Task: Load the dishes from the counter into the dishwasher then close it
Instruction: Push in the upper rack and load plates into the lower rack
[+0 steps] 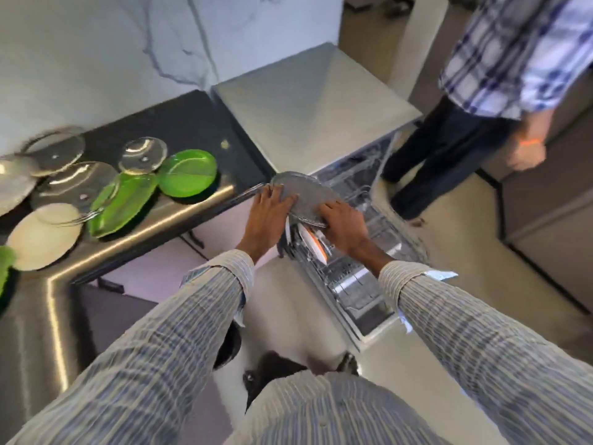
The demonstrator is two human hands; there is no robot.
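Observation:
Both my hands hold a grey speckled plate [308,194] over the pulled-out lower rack [356,277] of the open dishwasher. My left hand [271,208] lies on the plate's left side with fingers spread. My right hand [343,224] grips its near right edge. Below the plate, an orange-rimmed white plate [316,244] stands upright in the rack. On the counter [179,123] at left lie green plates [187,171], glass lids [142,154] and a white plate [43,236].
Another person in a plaid shirt [513,53] and dark trousers stands at the far side of the dishwasher. The dishwasher's steel top [314,101] lies beyond the rack. A cabinet [545,207] stands at right. The floor [465,277] shows beside the rack.

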